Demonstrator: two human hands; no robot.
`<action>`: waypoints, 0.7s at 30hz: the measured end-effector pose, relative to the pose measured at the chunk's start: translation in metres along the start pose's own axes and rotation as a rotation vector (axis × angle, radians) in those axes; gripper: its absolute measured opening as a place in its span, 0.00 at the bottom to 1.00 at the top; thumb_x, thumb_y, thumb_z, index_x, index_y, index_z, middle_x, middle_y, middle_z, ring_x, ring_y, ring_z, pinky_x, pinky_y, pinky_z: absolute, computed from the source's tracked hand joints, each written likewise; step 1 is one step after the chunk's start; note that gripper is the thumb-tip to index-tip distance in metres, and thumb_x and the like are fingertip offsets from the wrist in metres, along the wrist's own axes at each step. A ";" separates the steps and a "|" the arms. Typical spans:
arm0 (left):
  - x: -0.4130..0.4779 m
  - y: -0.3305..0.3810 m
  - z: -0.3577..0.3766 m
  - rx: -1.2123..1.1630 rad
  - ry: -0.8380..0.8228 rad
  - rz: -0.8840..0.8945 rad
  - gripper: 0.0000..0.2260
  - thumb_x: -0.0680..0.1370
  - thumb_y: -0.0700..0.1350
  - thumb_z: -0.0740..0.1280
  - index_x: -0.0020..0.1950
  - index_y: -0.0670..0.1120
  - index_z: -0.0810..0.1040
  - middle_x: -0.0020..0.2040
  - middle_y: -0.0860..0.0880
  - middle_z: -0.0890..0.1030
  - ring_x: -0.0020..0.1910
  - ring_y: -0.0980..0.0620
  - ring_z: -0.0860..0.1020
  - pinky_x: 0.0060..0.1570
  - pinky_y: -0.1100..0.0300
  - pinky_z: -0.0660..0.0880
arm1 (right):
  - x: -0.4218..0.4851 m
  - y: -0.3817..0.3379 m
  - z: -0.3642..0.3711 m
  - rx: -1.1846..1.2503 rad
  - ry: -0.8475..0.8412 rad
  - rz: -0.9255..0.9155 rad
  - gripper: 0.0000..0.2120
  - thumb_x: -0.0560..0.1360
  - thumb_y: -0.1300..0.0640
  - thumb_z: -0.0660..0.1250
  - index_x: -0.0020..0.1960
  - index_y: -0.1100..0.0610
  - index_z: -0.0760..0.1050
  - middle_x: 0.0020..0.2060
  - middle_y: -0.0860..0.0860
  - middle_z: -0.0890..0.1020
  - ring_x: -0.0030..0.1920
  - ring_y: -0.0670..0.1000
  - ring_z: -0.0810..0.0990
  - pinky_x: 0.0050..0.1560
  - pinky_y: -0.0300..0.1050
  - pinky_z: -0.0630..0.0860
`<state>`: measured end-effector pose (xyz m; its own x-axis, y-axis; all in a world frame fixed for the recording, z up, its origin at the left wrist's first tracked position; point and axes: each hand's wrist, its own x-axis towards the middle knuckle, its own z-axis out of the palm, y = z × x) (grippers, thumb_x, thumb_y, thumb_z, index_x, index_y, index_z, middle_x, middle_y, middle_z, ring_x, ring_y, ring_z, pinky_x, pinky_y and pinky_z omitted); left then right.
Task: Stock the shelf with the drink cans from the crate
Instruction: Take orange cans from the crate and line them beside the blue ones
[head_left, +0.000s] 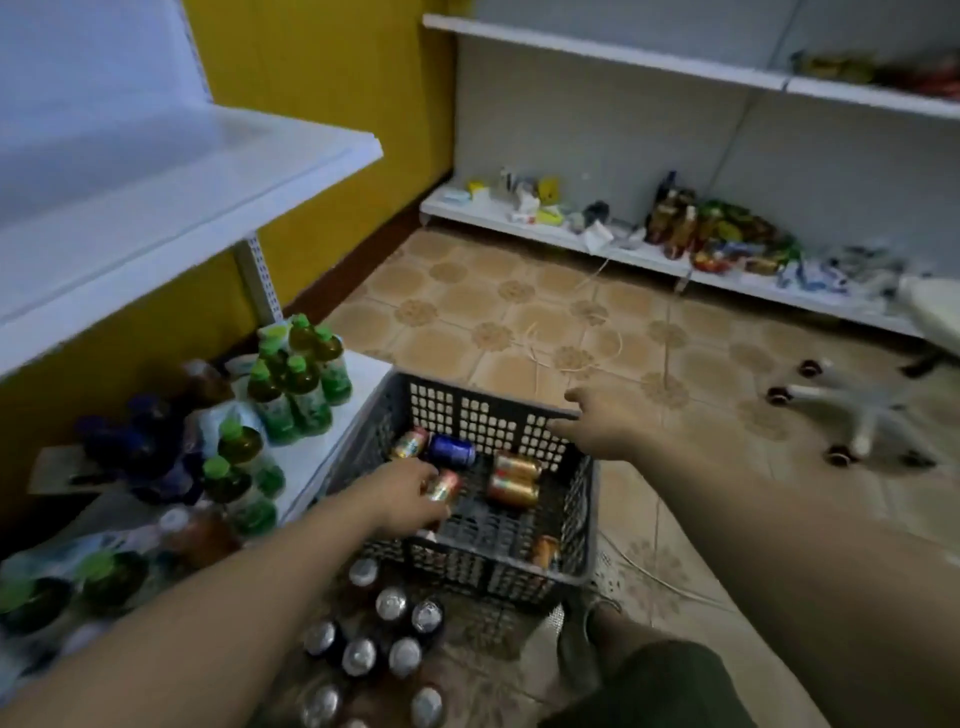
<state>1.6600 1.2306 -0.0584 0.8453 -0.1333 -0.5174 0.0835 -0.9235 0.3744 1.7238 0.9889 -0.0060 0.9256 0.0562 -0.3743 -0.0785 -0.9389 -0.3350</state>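
Left hand (400, 493) grip clamped on can (445, 487) inside crate (467, 566); right hand (602, 423) slack on crate's far rim; five loose cans (511, 491) remain inside, unshelved

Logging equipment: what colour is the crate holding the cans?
The perforated plastic crate is dark grey; head view.

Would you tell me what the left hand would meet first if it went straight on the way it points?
Probably the two gold cans lying in the dark mesh plastic crate, just past the red-and-gold can that the left hand grips, though depth is unclear.
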 end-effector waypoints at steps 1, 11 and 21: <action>0.018 0.003 0.011 0.004 -0.045 0.007 0.32 0.74 0.59 0.68 0.74 0.48 0.65 0.74 0.47 0.66 0.69 0.47 0.68 0.66 0.55 0.68 | 0.010 0.014 0.009 0.015 -0.037 0.028 0.26 0.77 0.44 0.65 0.70 0.56 0.69 0.58 0.53 0.78 0.57 0.54 0.76 0.53 0.44 0.75; 0.192 -0.013 0.118 0.010 -0.326 -0.018 0.30 0.74 0.59 0.67 0.73 0.50 0.65 0.72 0.47 0.69 0.67 0.46 0.70 0.65 0.52 0.69 | 0.139 0.110 0.153 -0.015 -0.392 0.191 0.25 0.79 0.45 0.63 0.72 0.55 0.65 0.64 0.57 0.74 0.62 0.56 0.75 0.60 0.49 0.73; 0.325 -0.068 0.206 0.114 -0.497 0.032 0.34 0.75 0.60 0.64 0.77 0.49 0.59 0.77 0.45 0.59 0.75 0.43 0.58 0.71 0.47 0.60 | 0.240 0.163 0.312 -0.218 -0.593 0.155 0.28 0.77 0.46 0.62 0.73 0.56 0.63 0.69 0.59 0.69 0.66 0.60 0.69 0.64 0.53 0.69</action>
<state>1.8204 1.1764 -0.4108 0.4906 -0.2919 -0.8210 -0.0199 -0.9457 0.3244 1.8176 0.9554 -0.4200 0.5428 0.0340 -0.8392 -0.0599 -0.9951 -0.0790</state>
